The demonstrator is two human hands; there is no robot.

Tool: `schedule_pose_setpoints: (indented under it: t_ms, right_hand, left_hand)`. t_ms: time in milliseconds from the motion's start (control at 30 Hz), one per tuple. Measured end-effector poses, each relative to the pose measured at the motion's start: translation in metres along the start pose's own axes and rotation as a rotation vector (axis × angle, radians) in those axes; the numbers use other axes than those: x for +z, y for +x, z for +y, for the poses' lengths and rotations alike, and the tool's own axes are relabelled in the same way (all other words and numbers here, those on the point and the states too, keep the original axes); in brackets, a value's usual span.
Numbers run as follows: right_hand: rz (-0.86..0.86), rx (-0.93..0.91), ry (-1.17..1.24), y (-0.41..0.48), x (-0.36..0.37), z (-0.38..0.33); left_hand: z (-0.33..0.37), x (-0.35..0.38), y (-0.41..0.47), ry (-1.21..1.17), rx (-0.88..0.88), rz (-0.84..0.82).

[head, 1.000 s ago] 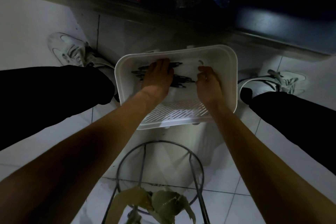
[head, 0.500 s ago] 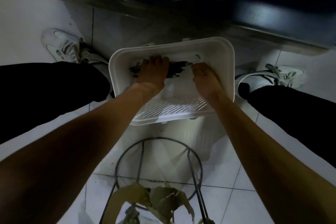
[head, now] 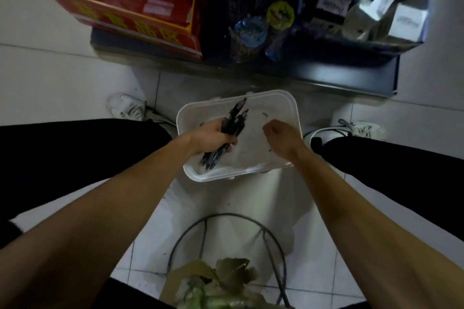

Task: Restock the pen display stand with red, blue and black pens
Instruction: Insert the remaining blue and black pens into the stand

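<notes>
- The left hand (head: pixel 213 139) was clamped round a bundle of dark, black-looking pens (head: pixel 237 114), whose ends stuck out past the knuckles and below the palm.
- The right hand (head: pixel 280 138), near it on the right, had its fingers curled under; whether it pinched anything could not be told.
- Both hands were over a white rectangular plastic basket (head: pixel 293 110) on the pale tiled floor (head: pixel 62 83); under them it held only small bits.
- Ahead of the hands, a dark metal shelf (head: pixel 351 78) carried a red cardboard box (head: pixel 130 7) and blurred packets; no display stand could be picked out.
- By my judgement, the black pens were gathered but none placed. No red or blue pens showed, so most restocking remained.
</notes>
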State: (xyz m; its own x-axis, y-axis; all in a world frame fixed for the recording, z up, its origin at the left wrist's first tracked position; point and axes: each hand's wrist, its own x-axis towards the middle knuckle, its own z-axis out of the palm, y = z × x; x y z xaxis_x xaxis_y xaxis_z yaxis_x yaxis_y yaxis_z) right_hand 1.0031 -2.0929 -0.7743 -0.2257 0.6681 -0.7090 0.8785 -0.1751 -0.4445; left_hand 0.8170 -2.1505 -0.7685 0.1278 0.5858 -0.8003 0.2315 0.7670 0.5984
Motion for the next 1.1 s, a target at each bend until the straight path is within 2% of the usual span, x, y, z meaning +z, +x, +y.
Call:
schedule_pose_setpoints:
  t_ms: [133,333,533,633,900,1100]
  right_hand:
    - [0.021,-0.084,0.007,-0.025,-0.019,-0.015]
    - [0.143,-0.232,0.294,-0.059,-0.054,-0.045]
    - [0.291,-0.478,0.353,-0.100,-0.102,-0.085]
    - [0.308,-0.615,0.390,-0.122,-0.124,-0.107]
    - [0.515,-0.813,0.346,-0.167,-0.190,-0.152]
    - [0.698,-0.903,0.361,-0.164,-0.230,-0.173]
  left_hand:
    - [0.036,-0.009,-0.029,-0.106,0.085,-0.024]
    - [0.083,-0.020,-0.067,-0.275,0.272,0.127]
    - [0.136,-0.019,-0.113,-0.313,0.446,0.215]
    - [0.167,-0.013,-0.137,-0.305,0.570,0.292]
    - [0.242,-0.010,-0.187,-0.402,0.883,0.271]
    - [0.291,-0.023,-0.198,-0.456,0.957,0.236]
